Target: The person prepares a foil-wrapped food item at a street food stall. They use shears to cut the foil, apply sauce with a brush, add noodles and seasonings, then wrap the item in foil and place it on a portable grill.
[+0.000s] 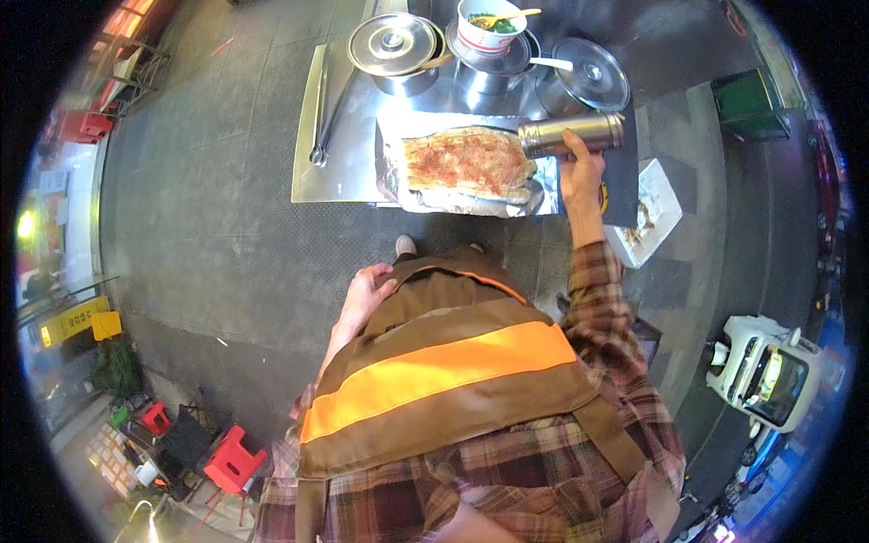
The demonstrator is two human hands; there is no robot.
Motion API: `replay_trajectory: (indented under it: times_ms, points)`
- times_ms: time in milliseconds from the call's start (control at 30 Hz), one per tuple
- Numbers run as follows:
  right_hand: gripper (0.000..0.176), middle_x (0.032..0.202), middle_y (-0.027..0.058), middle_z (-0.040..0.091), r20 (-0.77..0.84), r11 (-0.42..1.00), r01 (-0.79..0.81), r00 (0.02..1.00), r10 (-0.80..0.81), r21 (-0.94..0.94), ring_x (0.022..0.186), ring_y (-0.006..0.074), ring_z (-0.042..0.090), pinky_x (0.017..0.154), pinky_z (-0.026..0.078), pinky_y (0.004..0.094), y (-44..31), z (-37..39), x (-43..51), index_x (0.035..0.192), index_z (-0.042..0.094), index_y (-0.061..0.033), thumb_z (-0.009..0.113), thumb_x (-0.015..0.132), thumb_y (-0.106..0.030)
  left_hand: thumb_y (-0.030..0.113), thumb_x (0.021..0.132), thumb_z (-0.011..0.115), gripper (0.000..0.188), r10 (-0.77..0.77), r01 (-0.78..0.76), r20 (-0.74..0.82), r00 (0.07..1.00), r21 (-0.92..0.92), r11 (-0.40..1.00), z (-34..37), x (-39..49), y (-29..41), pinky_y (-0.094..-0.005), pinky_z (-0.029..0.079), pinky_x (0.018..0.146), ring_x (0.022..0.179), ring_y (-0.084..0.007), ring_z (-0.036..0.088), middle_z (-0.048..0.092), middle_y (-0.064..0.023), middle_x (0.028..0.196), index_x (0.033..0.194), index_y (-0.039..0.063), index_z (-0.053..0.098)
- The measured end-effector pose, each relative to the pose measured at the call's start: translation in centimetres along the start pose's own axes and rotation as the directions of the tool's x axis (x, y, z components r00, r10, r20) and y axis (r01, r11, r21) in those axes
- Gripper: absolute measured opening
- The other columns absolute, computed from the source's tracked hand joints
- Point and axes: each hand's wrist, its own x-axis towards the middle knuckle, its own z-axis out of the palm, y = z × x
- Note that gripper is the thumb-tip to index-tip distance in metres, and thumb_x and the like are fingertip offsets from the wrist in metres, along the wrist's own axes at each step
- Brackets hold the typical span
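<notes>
My right hand (pixel 582 173) grips a metal cylinder shaker (pixel 577 134), which lies on its side in the air. Its left end hangs over the right edge of a layered slab of flat food (pixel 468 161) dusted with red powder. Under the food, shiny foil (pixel 546 178) covers part of the steel worktop (pixel 339 186). My left hand (pixel 368 288) hangs low beside the brown apron (pixel 441 407) with its orange stripe, fingers loosely curled and thumb apart. Nothing shows in it.
Tongs (pixel 329 122) lie at the worktop's left side. Behind stand a lidded pot (pixel 394 44), a second pot (pixel 485 81) bearing a paper bowl (pixel 492 30) of chopped greens, and a leaning lid (pixel 592 73). A white foam box (pixel 648 210) sits right. Red stools (pixel 234 458) stand lower left.
</notes>
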Motion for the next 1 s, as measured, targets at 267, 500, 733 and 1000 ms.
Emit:
replay_trajectory:
  times_ms: [267, 500, 733, 1000]
  points:
    - [0.054, 0.110, 0.0036, 0.056, 0.061, 1.000, -0.022, 0.998, 0.021, 0.015, 0.097, 0.0181, 0.055, 0.078, 0.047, 0.0377, 1.7, 1.0, 0.4, 0.119, 0.051, -0.0101, 0.073, 0.071, 0.002, 0.010, 0.083, 0.064, 0.030, -0.015, 0.014, -0.045, 0.999, -0.026, 1.000, 0.4, 0.0, -0.7, -0.0317, 0.051, 0.075, 0.083, -0.0178, 0.063, 0.067, -0.0129, 0.097, 0.110, -0.001, 0.062]
    - [0.057, 0.113, 0.0059, 0.056, 0.140, 0.997, 0.056, 0.989, -0.048, -0.059, 0.101, 0.0203, 0.056, 0.085, 0.048, 0.0408, 1.7, 1.3, 0.7, 0.121, 0.048, -0.0075, 0.075, 0.071, 0.000, 0.008, 0.084, 0.064, 0.029, -0.028, 0.025, -0.026, 0.999, -0.124, 0.992, 0.9, -0.2, -2.0, -0.0313, 0.052, 0.078, 0.090, -0.0188, 0.065, 0.067, -0.0118, 0.098, 0.110, -0.003, 0.061]
    - [0.058, 0.115, 0.0063, 0.055, 0.049, 0.995, -0.017, 0.999, 0.022, -0.094, 0.103, 0.0211, 0.056, 0.085, 0.048, 0.0399, 1.0, -0.1, 1.0, 0.123, 0.046, -0.0071, 0.072, 0.072, 0.006, 0.010, 0.085, 0.064, 0.028, -0.069, 0.071, 0.015, 0.997, -0.186, 0.980, 0.2, -0.4, -1.6, -0.0306, 0.051, 0.080, 0.092, -0.0180, 0.064, 0.067, -0.0119, 0.099, 0.110, -0.002, 0.061]
    - [0.060, 0.117, 0.0054, 0.054, 0.033, 0.995, 0.036, 0.999, -0.033, -0.090, 0.108, 0.0209, 0.053, 0.092, 0.046, 0.0414, 2.2, 0.1, 1.3, 0.123, 0.046, -0.0089, 0.074, 0.070, 0.004, 0.009, 0.084, 0.064, 0.029, -0.036, 0.041, 0.034, 0.999, -0.128, 0.991, -0.4, 0.0, -1.5, -0.0300, 0.051, 0.079, 0.090, -0.0167, 0.064, 0.067, -0.0105, 0.098, 0.110, -0.003, 0.060]
